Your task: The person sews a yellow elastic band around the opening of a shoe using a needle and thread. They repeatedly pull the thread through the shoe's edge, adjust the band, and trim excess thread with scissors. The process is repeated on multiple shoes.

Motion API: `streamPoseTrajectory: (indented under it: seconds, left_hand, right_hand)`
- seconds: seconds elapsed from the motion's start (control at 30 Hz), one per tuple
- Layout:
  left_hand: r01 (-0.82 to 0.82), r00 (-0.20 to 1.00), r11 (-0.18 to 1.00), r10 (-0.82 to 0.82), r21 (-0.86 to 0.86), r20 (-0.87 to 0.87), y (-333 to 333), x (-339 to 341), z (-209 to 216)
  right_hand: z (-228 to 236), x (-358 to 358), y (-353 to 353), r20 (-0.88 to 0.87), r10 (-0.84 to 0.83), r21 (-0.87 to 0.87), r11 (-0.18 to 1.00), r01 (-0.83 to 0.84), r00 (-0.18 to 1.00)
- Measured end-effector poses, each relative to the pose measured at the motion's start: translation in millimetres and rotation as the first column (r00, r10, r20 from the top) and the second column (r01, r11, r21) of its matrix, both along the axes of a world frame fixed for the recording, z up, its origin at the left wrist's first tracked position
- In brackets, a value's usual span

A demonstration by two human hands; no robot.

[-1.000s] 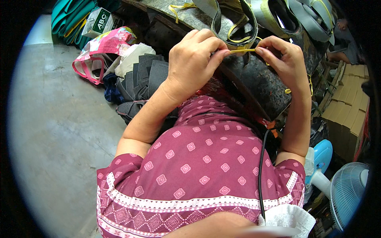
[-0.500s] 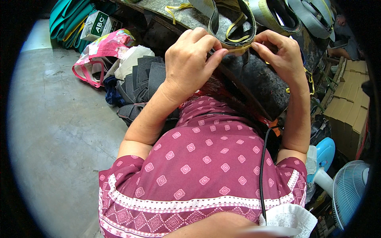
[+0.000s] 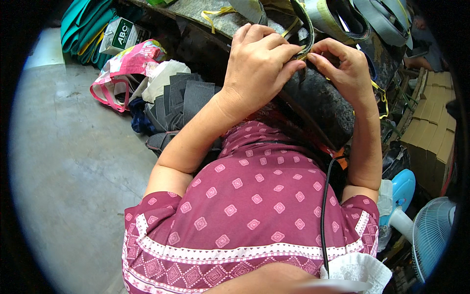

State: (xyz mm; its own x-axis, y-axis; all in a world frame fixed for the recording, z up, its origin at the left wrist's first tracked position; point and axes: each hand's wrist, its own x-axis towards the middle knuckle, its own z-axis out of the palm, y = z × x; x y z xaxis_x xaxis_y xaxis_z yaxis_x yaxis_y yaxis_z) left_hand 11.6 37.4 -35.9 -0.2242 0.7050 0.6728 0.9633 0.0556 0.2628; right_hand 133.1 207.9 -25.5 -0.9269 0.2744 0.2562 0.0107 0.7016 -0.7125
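Both hands are at the upper middle, working at the edge of a dark curved band point(image 3: 310, 32) with yellow edging. My left hand point(image 3: 259, 68) is closed, thumb and forefinger pinching the yellow-edged rim. Just to its right, my right hand point(image 3: 342, 68) pinches the same rim between thumb and fingertips. A short piece of yellow edging point(image 3: 302, 53) shows between the two sets of fingertips. The band curves up and away from me; part of it is hidden behind my left hand. Beneath the hands lies a worn, rounded black surface point(image 3: 320, 105).
Further grey bands point(image 3: 384, 22) lie at the upper right on a grey worktop point(image 3: 193, 10). On the left are a stack of dark fabric pieces point(image 3: 198, 100), a pink bag point(image 3: 132, 61), a white-and-green box point(image 3: 122, 36) and green folded cloth point(image 3: 85, 24). Cardboard point(image 3: 431, 117) and a fan point(image 3: 433, 235) stand right.
My left hand has slid right along the rim, closing the gap to my right hand. The right hand has barely moved. Less yellow edging shows between them.
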Motion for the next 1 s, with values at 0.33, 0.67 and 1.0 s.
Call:
streamPoseTrajectory:
  seconds: [0.33, 0.67, 1.0]
  left_hand:
    - [0.139, 0.893, 0.989, -0.108, -0.039, 0.438, -26, -14, 8]
    - [0.118, 0.687, 0.993, -0.095, 0.018, 0.720, -52, -13, 4]
    - [0.081, 0.574, 0.993, -0.114, 0.082, 0.811, -50, -10, -7]
  right_hand:
    - [30, 7, 18, -0.025, 0.211, -0.231, 0.950, -0.211, 0.977]
    - [33, -31, 14, -0.053, 0.328, -0.238, 0.913, -0.331, 0.943]
    - [29, -37, 12, 0.009, 0.291, -0.168, 0.943, -0.286, 0.957]
